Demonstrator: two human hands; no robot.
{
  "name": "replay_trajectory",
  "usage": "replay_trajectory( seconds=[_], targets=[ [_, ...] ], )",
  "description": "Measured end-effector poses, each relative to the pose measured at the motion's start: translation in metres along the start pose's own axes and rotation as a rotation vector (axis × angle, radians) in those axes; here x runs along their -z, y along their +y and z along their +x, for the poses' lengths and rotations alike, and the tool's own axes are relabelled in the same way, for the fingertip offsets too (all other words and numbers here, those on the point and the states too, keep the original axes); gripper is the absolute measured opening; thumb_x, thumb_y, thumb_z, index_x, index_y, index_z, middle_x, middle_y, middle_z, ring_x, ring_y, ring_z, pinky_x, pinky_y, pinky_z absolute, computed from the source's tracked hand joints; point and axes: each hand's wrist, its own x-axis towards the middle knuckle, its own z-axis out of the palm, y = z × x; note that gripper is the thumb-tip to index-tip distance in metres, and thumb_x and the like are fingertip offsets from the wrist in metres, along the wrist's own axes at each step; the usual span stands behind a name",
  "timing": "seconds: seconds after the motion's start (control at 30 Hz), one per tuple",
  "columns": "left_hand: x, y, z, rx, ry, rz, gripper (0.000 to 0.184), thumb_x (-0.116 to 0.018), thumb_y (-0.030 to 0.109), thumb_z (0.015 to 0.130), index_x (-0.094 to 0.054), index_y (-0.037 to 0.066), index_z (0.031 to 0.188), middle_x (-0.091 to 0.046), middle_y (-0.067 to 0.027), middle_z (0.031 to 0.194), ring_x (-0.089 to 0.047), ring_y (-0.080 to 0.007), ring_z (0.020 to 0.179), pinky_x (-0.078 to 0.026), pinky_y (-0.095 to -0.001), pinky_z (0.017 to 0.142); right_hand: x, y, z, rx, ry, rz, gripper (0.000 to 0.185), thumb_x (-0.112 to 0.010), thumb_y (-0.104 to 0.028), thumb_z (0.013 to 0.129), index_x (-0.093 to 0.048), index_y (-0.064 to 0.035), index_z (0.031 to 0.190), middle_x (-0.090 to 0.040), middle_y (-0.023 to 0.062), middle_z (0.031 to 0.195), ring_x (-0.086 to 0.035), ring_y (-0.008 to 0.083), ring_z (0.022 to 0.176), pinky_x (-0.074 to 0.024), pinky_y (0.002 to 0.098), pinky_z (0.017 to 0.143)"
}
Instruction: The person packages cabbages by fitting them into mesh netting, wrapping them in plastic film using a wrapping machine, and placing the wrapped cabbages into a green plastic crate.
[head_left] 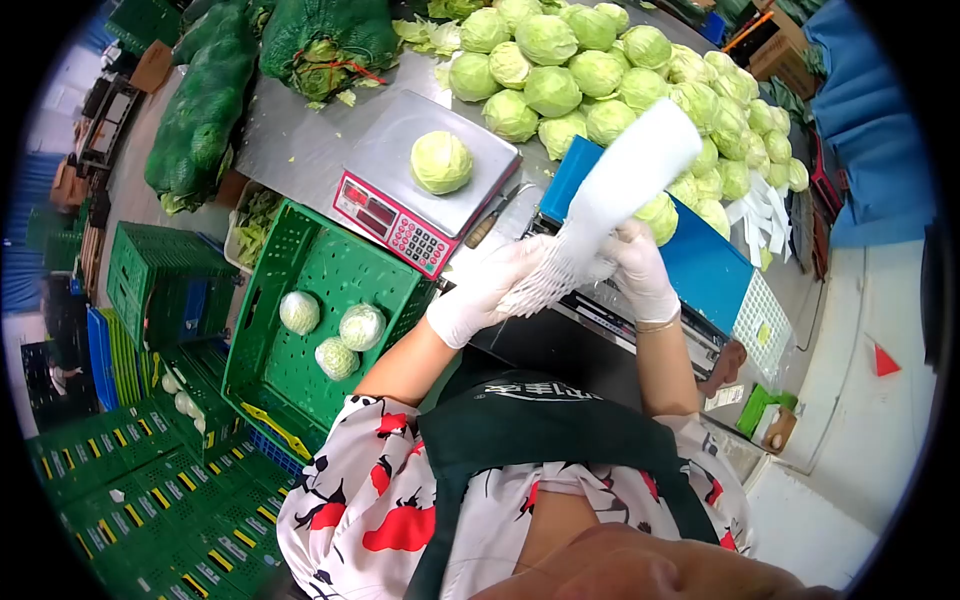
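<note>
One left hand (492, 283) and one right hand (641, 268), fingers curled, hold a white net (640, 165) extending to their far side.

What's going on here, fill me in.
A person in white gloves is handling a white foam net with both hands: the left hand and the right hand grip its lower end, and the rest sticks up past them. One cabbage sits on the scale. Three paler cabbages, apparently netted, lie in the green crate, and a large heap of cabbages is piled beyond.
</note>
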Motion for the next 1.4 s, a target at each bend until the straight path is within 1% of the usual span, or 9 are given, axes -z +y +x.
replay_trajectory(
  seconds=[0.23, 0.4, 0.6, 0.77, 0.9, 1.03, 1.07, 1.27, 1.4],
  targets=[
    [0.037, 0.003, -0.02, -0.062, -0.091, 0.129, 0.042, -0.06, 0.032, 0.097, -0.057, -0.001, 0.122, -0.064, -0.0084, 0.116, -0.063, -0.0159, 0.102, -0.051, -0.0305, 0.089, -0.011, 0.007, 0.012, -0.078, -0.19, -0.139, 0.022, -0.062, -0.01, 0.094, -0.065, 0.0021, 0.112, -0.07, 0.003, 0.098, -0.065, 0.0115, 0.087, -0.0518, 0.0252, 0.082],
    [0.031, 0.011, -0.013, -0.43, -0.006, -0.191, 0.038, -0.053, 0.026, 0.099, -0.054, -0.003, 0.123, -0.06, -0.0156, 0.122, -0.06, -0.0245, 0.108, -0.048, -0.0404, 0.096, 0.004, 0.03, 0.026, 0.078, -0.229, 0.423, 0.027, -0.058, -0.009, 0.091, -0.06, 0.0038, 0.114, -0.062, 0.0154, 0.122, -0.06, 0.0227, 0.112, -0.0456, 0.0381, 0.1],
    [0.042, 0.032, -0.036, -0.393, 0.076, -0.445, 0.041, -0.052, 0.021, 0.098, -0.049, -0.003, 0.131, -0.06, -0.0126, 0.116, -0.06, -0.0205, 0.104, -0.05, -0.0328, 0.09, -0.001, 0.051, 0.025, -0.087, -0.093, 0.371, 0.03, -0.059, 0.0, 0.083, -0.06, 0.0054, 0.113, -0.065, 0.0117, 0.106, -0.065, 0.0214, 0.097, -0.0517, 0.0333, 0.085],
    [0.085, 0.049, -0.041, -0.325, 0.419, 0.672, 0.025, -0.061, 0.008, 0.084, -0.06, 0.002, 0.108, -0.064, -0.0016, 0.091, -0.062, -0.0115, 0.081, -0.051, -0.0276, 0.073, 0.006, 0.072, 0.088, 0.04, 0.007, -0.444, 0.009, -0.069, -0.01, 0.084, -0.064, -0.0036, 0.089, -0.063, -0.0002, 0.08, -0.062, 0.0084, 0.075, -0.0482, 0.025, 0.065],
    [0.144, 0.073, 0.002, -0.704, 1.084, 1.14, 0.017, -0.059, 0.01, 0.084, -0.064, 0.0, 0.097, -0.068, -0.0099, 0.078, -0.064, -0.017, 0.071, -0.052, -0.0312, 0.067, -0.027, 0.104, 0.166, 0.183, 0.336, -0.721, 0.025, -0.065, -0.024, 0.087, -0.065, -0.0015, 0.097, -0.07, 0.0163, 0.089, -0.069, 0.0256, 0.088, -0.0507, 0.0341, 0.077],
    [0.248, 0.093, 0.055, -0.816, 1.181, 0.91, 0.039, -0.051, 0.032, 0.094, -0.061, -0.002, 0.11, -0.067, -0.0092, 0.079, -0.064, -0.0165, 0.072, -0.052, -0.032, 0.066, -0.046, 0.133, 0.236, 0.15, 0.303, -0.943, 0.042, -0.049, -0.039, 0.092, -0.066, -0.0044, 0.109, -0.067, 0.0226, 0.105, -0.061, 0.0419, 0.104, -0.0475, 0.0459, 0.089],
    [0.247, 0.102, 0.047, -0.326, 0.998, 0.59, 0.046, -0.043, 0.039, 0.099, -0.059, 0.001, 0.119, -0.069, -0.0114, 0.091, -0.067, -0.0184, 0.084, -0.053, -0.0312, 0.073, -0.05, 0.137, 0.245, 0.124, 0.253, -0.988, 0.044, -0.046, -0.042, 0.093, -0.066, -0.0069, 0.111, -0.068, 0.0199, 0.106, -0.062, 0.0398, 0.104, -0.0475, 0.0455, 0.09],
    [0.254, 0.083, 0.063, -0.599, 0.694, -0.028, 0.039, -0.04, 0.023, 0.1, -0.056, -0.003, 0.123, -0.065, -0.0153, 0.116, -0.066, -0.0258, 0.103, -0.055, -0.0395, 0.089, -0.074, 0.141, 0.226, 0.114, 0.278, -0.917, 0.058, -0.043, -0.041, 0.097, -0.068, 0.0078, 0.079, -0.062, 0.0319, 0.074, -0.064, 0.0477, 0.083, -0.0495, 0.0498, 0.076],
    [0.156, 0.061, 0.018, -0.354, 0.416, -0.234, 0.047, -0.046, 0.025, 0.097, -0.049, -0.005, 0.133, -0.058, -0.0207, 0.129, -0.062, -0.0326, 0.112, -0.051, -0.0433, 0.099, -0.076, 0.103, 0.165, 0.374, 0.165, -0.569, 0.033, -0.055, -0.02, 0.093, -0.067, 0.0084, 0.081, -0.065, 0.0246, 0.069, -0.066, 0.0289, 0.062, -0.0498, 0.0382, 0.06]
  ],
)
